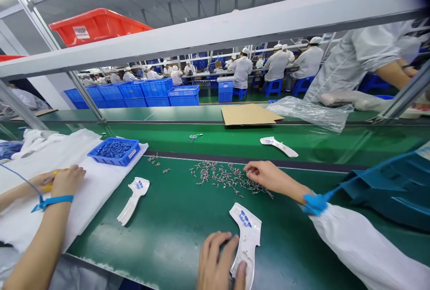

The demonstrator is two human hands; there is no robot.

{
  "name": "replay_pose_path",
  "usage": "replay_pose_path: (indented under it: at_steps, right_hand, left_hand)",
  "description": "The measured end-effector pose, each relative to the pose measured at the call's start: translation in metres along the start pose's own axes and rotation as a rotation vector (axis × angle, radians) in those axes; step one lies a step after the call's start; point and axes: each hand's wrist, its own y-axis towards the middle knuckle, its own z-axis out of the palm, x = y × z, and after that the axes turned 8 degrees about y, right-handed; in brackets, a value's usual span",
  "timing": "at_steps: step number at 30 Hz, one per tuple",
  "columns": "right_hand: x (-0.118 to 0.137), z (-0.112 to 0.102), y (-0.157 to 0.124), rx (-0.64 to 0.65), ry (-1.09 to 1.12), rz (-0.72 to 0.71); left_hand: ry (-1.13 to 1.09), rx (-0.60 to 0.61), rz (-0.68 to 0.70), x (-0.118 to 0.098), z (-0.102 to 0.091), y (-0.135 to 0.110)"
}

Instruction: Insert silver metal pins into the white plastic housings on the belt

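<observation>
At the bottom middle, my left hand grips the lower part of a white curved plastic shell, with the thumb across it and the fingers along its left edge. Blue pieces sit inside the shell's wide upper end. My right hand, with a blue wrist strap on its wrist, is at the right part of a scattered pile of small metal screw-like parts. Its fingertips are pinched together; whatever is between them is hidden.
A similar shell lies to the left, another on the green belt. A co-worker's hands work beside a blue tray of blue pieces. Cardboard and clear plastic lie beyond; a teal bin stands right.
</observation>
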Motion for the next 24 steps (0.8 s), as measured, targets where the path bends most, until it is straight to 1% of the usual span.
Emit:
replay_pose_path:
  at_steps: [1, 4, 6, 8, 10, 13, 16, 18, 21, 24]
  right_hand:
    - [0.007, 0.002, -0.013, 0.038, 0.11, -0.028]
    - [0.034, 0.014, -0.054, 0.221, 0.587, -0.08]
    - [0.049, 0.024, -0.075, 0.296, 0.759, -0.066]
    - [0.058, 0.033, -0.089, 0.308, 0.831, -0.047]
    - [0.062, 0.041, -0.096, 0.296, 0.898, -0.029]
    - [0.06, 0.049, -0.099, 0.269, 1.025, 0.016]
    - [0.058, 0.056, -0.1, 0.223, 1.108, 0.075]
    - [0.058, 0.061, -0.101, 0.196, 1.111, 0.095]
    - [0.061, 0.067, -0.102, 0.171, 1.089, 0.082]
    - [0.065, 0.07, -0.103, 0.161, 1.1, 0.069]
  left_hand:
    - [-0.026, 0.002, 0.003, 0.003, -0.003, 0.008]
    - [-0.092, 0.071, 0.05, 0.005, -0.013, 0.029]
    - [-0.139, 0.102, 0.08, 0.001, -0.014, 0.037]
    - [-0.194, 0.099, 0.068, -0.004, -0.01, 0.038]
    - [-0.239, 0.087, 0.035, -0.007, -0.004, 0.035]
    - [-0.264, 0.077, -0.017, -0.009, 0.001, 0.03]
    - [-0.271, 0.061, -0.055, -0.01, 0.002, 0.03]
    - [-0.265, 0.019, -0.082, -0.011, 0.001, 0.03]
    - [-0.238, -0.043, -0.099, -0.013, -0.001, 0.03]
    - [-0.208, -0.05, -0.08, -0.014, -0.005, 0.029]
